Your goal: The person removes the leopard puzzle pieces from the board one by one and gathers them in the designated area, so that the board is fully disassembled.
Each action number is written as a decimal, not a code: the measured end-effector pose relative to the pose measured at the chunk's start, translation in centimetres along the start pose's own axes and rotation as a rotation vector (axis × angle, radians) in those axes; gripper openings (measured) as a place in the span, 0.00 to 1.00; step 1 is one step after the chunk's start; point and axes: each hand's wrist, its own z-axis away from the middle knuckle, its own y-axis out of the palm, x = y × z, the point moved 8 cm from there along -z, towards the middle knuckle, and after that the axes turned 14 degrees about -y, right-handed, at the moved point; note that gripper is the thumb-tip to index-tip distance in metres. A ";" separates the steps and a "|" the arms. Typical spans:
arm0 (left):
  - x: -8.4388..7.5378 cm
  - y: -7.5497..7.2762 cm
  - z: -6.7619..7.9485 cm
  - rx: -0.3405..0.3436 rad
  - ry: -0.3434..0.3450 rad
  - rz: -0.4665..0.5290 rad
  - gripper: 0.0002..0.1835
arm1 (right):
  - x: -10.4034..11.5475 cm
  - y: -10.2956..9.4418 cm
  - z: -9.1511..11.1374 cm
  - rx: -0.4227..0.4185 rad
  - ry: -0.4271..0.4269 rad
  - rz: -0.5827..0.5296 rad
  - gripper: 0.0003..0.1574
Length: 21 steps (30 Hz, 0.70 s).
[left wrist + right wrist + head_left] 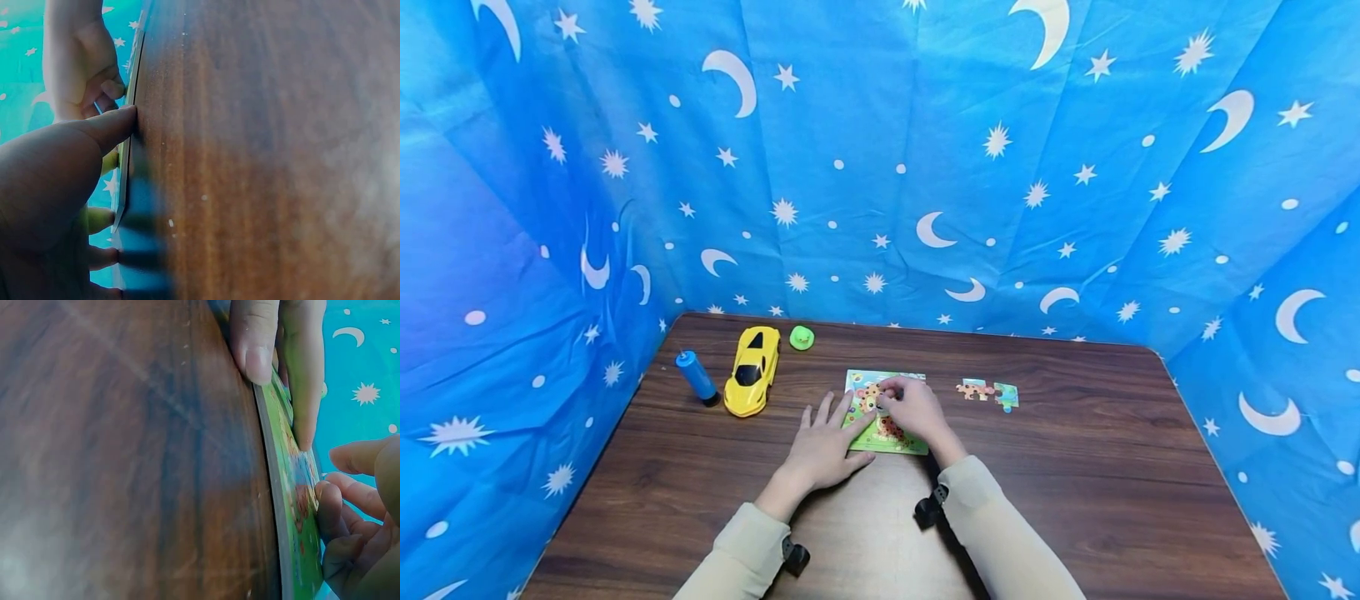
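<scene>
A picture puzzle (907, 447) with a green border and a spotted cartoon animal lies on the table under both hands. My left hand (824, 450) rests on its left side with straight, spread fingers, and the thumb lies at the near edge. In the right wrist view, fingers of the left hand (303, 381) touch the puzzle board (270, 425). Over the middle of the puzzle is my right hand (917, 410), its fingers bent and fingertips close to the surface. Whether a piece sits between those fingertips is hidden. Loose joined puzzle pieces (976, 389) lie to the right.
At the back left stand a yellow toy car (751, 372), a blue cylinder (697, 377) with a dark base, and a small green toy (802, 337). A blue curtain (880, 167) with moons and stars surrounds the wooden table (1090, 467).
</scene>
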 end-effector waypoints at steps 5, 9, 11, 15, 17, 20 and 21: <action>0.0 0.1 -0.1 -0.006 -0.004 -0.013 0.38 | 0.3 0.5 -0.6 0.028 -0.014 0.077 0.16; 0.1 0.1 0.0 -0.002 -0.004 -0.020 0.37 | 0.3 0.9 -1.0 0.055 -0.007 0.159 0.14; 0.0 0.1 0.0 0.003 -0.004 -0.018 0.37 | 0.2 1.0 -1.1 0.062 0.001 0.184 0.13; 0.1 0.2 -0.1 0.014 -0.007 -0.017 0.37 | 0.1 1.0 -1.2 0.066 0.011 0.187 0.12; 0.2 0.3 -0.1 0.014 -0.007 -0.021 0.37 | 0.1 1.0 -1.2 0.066 0.012 0.186 0.12; 0.2 0.4 -0.2 0.012 -0.007 -0.029 0.37 | 0.1 1.0 -1.1 0.063 0.018 0.181 0.11; 0.2 0.4 -0.2 0.009 -0.007 -0.029 0.37 | 0.1 0.9 -1.1 0.062 0.019 0.179 0.11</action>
